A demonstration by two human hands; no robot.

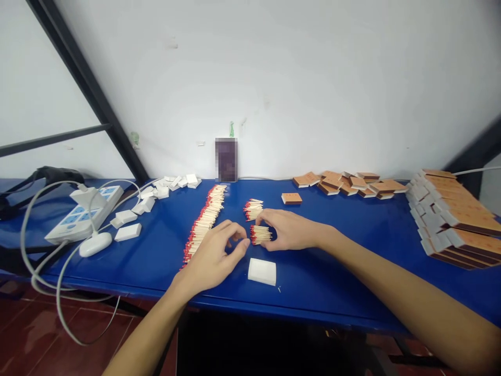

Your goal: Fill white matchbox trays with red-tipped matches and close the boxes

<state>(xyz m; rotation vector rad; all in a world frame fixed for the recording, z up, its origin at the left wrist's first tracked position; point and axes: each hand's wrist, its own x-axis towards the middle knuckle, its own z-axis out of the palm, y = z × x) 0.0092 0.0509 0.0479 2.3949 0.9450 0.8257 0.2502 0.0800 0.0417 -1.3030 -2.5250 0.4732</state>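
My right hand curves round a small pile of red-tipped matches, its thumb on the near side and its fingers on the far side. Just left of this pile is my left hand, fingers bent and the thumb apart from them, with nothing visible between. Beneath and beyond the left hand runs a long row of matches, partly hidden by it. Another small heap of matches lies behind the held pile. A white matchbox tray rests in front of my hands.
Loose white trays lie at left, beside a power strip with cables. Orange matchboxes are scattered along the wall, one alone nearer. A tall stack of matchboxes stands at right. A blurred dark rectangular object leans on the wall.
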